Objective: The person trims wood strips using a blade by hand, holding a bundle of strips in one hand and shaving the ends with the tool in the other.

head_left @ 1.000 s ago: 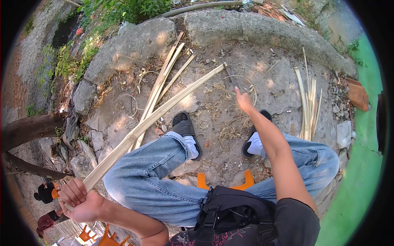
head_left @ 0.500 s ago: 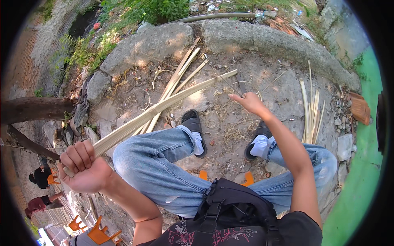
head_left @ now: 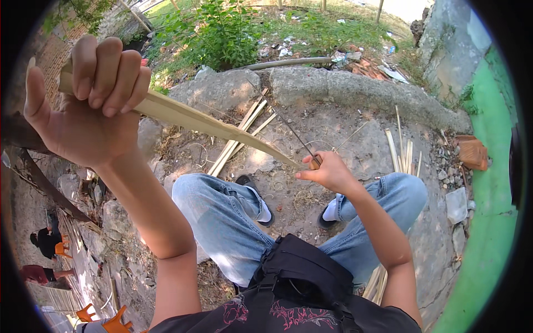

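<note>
Left hand (head_left: 83, 105) is clenched round the raised end of a long bamboo strip (head_left: 211, 125); right hand (head_left: 327, 172) grips a thin-bladed knife (head_left: 302, 145) at the strip's tip, likely steadying it for trimming

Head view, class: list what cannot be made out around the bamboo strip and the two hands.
- Strip: the near end is hidden inside the left hand.
- Knife: the handle is covered by the right hand; the blade is too thin to read.
- Seat: hidden by the legs.
</note>
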### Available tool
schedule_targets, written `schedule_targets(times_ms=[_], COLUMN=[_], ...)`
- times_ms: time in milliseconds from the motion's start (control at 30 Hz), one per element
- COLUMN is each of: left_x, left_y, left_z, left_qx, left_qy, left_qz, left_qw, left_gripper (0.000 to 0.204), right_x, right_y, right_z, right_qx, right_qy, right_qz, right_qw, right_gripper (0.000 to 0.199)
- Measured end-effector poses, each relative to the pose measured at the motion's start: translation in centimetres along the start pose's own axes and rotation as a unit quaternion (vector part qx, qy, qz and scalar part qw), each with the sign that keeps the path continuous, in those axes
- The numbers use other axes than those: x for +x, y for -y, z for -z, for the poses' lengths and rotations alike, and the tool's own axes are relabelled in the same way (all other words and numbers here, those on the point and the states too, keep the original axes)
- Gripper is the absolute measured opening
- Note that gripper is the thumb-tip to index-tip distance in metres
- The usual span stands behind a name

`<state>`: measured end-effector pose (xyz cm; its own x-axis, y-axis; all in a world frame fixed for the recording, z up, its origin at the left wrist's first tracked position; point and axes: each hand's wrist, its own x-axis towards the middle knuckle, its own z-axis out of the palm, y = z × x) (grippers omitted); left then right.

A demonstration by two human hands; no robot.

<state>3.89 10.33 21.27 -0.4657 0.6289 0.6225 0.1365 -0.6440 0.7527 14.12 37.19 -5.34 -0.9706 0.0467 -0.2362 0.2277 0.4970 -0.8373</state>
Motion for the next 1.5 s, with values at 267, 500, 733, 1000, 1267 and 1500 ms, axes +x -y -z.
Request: schedule_targets(times_ms=[267,500,733,1000,1267,1500], left_x=[4.8,3.8,-8.5,-10.6,-13.2,-11.4], left_y=[1.7,6.9,21.4,27.3,28.8,30.3], left_z=[0.5,1.1,5.1,0.2,-1.0,-2.0], left_qx=[-0.080,0.308,0.390,0.499,0.506,0.288], left_qy=[0.088,-0.258,-0.188,0.198,0.127,-0.165], left_qz=[0.060,-0.117,0.391,0.449,0.401,0.461], left_qw=[0.991,0.908,0.812,0.714,0.753,0.823], left_gripper=[0.046,0.073,0.053,0.045,0.074,0.083], right_x=[3.5,6.8,7.8,5.4,4.0,5.1], right_y=[1.6,0.0,0.7,-1.6,-5.9,-9.0], right_z=[-5.0,-3.9,1.3,7.4,9.4,8.6], right_qx=[0.122,0.249,0.259,0.380,0.459,0.578], right_qy=[-0.061,-0.215,-0.381,-0.539,-0.567,-0.501], right_qz=[0.091,0.094,0.089,0.130,-0.038,-0.104], right_qw=[0.987,0.940,0.883,0.741,0.683,0.636], right_gripper=[0.043,0.019,0.019,0.032,0.027,0.019])
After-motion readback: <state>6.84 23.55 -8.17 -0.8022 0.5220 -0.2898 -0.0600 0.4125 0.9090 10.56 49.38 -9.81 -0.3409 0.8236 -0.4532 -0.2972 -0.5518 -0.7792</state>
